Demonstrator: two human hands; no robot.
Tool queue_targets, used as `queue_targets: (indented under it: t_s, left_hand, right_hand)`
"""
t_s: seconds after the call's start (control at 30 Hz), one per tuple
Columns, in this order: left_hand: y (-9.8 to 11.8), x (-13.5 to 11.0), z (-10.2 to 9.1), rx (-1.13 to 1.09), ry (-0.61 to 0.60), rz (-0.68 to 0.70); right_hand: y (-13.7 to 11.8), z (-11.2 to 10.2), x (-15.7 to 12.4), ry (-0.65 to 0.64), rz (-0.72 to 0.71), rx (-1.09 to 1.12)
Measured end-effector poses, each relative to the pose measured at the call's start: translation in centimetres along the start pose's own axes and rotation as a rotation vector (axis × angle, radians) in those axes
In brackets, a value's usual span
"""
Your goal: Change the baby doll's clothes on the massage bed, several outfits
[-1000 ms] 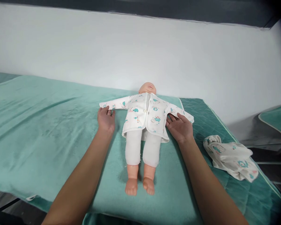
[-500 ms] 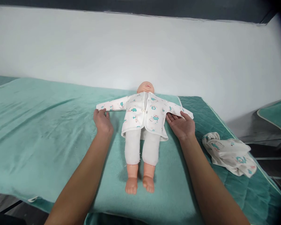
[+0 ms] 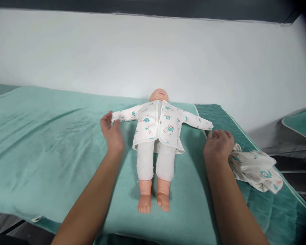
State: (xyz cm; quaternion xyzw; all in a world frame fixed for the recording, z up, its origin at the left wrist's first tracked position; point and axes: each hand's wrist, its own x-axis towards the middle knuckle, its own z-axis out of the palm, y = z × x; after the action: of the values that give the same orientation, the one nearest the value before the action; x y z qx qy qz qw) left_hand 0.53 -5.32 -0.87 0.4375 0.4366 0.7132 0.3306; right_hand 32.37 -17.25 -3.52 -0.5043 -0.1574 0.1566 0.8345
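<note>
A baby doll (image 3: 143,204) lies on its back with its arms spread, in a white printed jacket (image 3: 145,127) that hangs over its white legs. My left hand (image 3: 112,132) is at the cuff of the sleeve on the left, its thumb and fingers apart on either side of the cuff. At the other cuff, my right hand (image 3: 218,146) has its back towards me. Its fingers are loosely bent and apart, with the tips close to the sleeve's end; whether they touch it I cannot tell.
A crumpled printed white garment (image 3: 256,170) lies right of my right hand on a darker green quilted cover (image 3: 260,212). Light green cloth (image 3: 53,153) spreads under the doll. A white wall (image 3: 153,51) rises behind its head. Another green-covered surface (image 3: 301,122) stands at far right.
My right hand has moved outward from under the sleeve to its cuff and turned palm down. My left hand has come up around the other cuff, which has shifted slightly inward.
</note>
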Motion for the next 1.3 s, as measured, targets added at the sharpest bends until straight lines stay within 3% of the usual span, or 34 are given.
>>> queue_targets:
  t_s: [0.07,0.1,0.17,0.23,0.3,0.43,0.6,0.73,0.87,1.13,1.3]
  left_hand:
    - [0.8,-1.2,0.5,0.027,-0.242,0.058]
    - [1.3,-1.8,0.7,0.064,-0.364,0.077]
    - [2.3,-2.6,0.8,0.177,-0.566,0.146]
    - [3.3,-3.2,0.7,0.281,-0.695,0.267]
    - [4.1,-3.4,0.6,0.35,-0.795,0.382]
    - [4.9,-3.7,0.4,0.498,-0.975,0.508]
    - [4.7,-3.8,0.5,0.558,-1.0,0.515]
    - [4.1,-3.7,0.7,0.471,-0.909,0.495]
    - [3.8,-3.3,0.8,0.38,-0.837,0.382]
    - [4.1,-3.2,0.4,0.456,-1.064,0.33]
    - [3.7,-3.3,0.7,0.371,-0.917,0.356]
  right_hand:
    - [-0.5,1.0,-1.6,0.015,-0.132,0.01]
    - [-0.8,1.7,-2.6,-0.054,-0.197,-0.005]
    - [-1.5,3.1,-4.9,-0.341,-0.304,-0.117]
    - [-2.0,4.1,-6.9,-0.627,-0.416,-0.304]
    - [-2.6,4.6,-8.3,-0.833,-0.58,-0.508]
    - [-3.3,4.5,-9.2,-1.014,-0.792,-0.753]
    - [-3.3,4.5,-9.0,-0.975,-0.825,-0.777]
    - [-3.2,4.3,-8.8,-0.959,-0.83,-0.736]
    - [-3.2,4.2,-8.8,-0.904,-0.72,-0.669]
    - [-2.8,4.2,-8.5,-1.035,-0.671,-0.713]
    - [-3.1,4.3,-8.8,-0.912,-0.599,-0.652]
